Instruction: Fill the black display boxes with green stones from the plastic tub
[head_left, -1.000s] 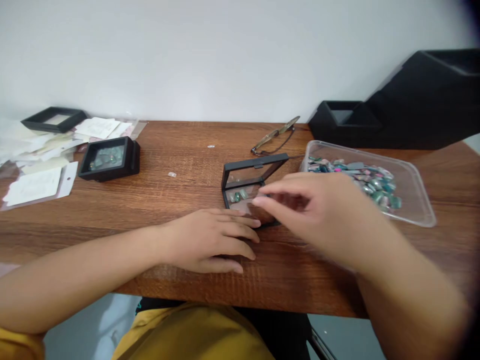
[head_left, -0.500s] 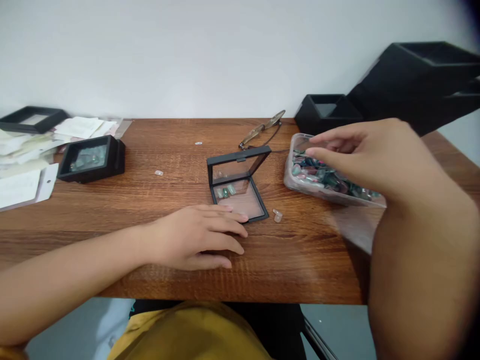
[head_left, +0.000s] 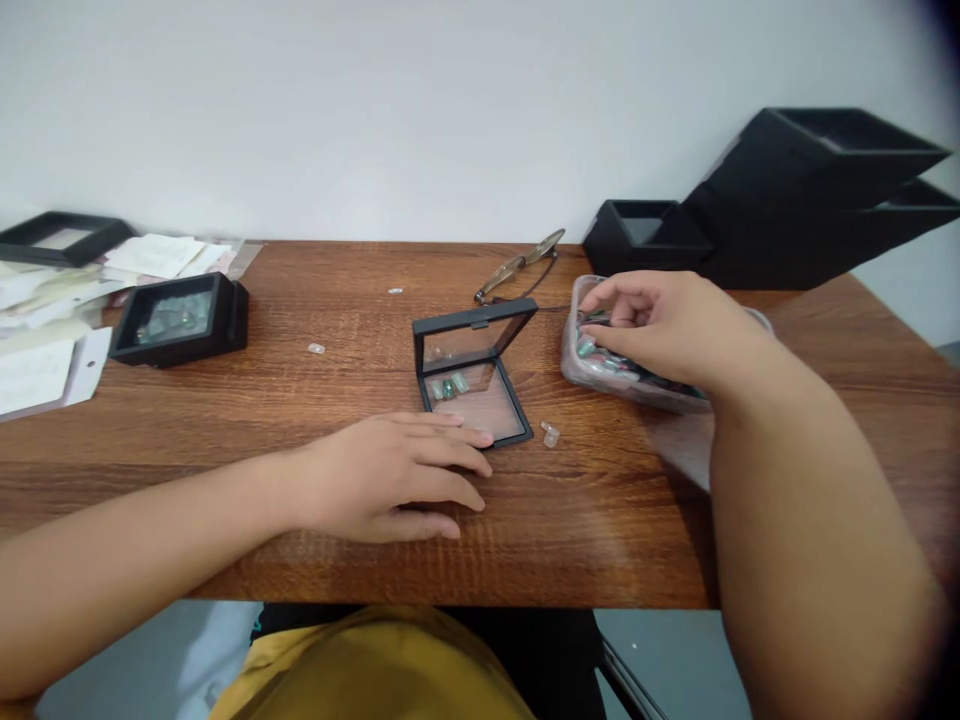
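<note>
Head view: open black-framed transparent case (head_left: pixel 491 407)

Lettering: none readable | white cards (head_left: pixel 36 378) at left: any print too faint to make out

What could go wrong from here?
The left hand lies over the open case's near edge; a nudge might shift the three green pieces.
The raised lid could fall shut if bumped.
The right hand might knock the plastic tub beneath it, spilling nearby.
</note>
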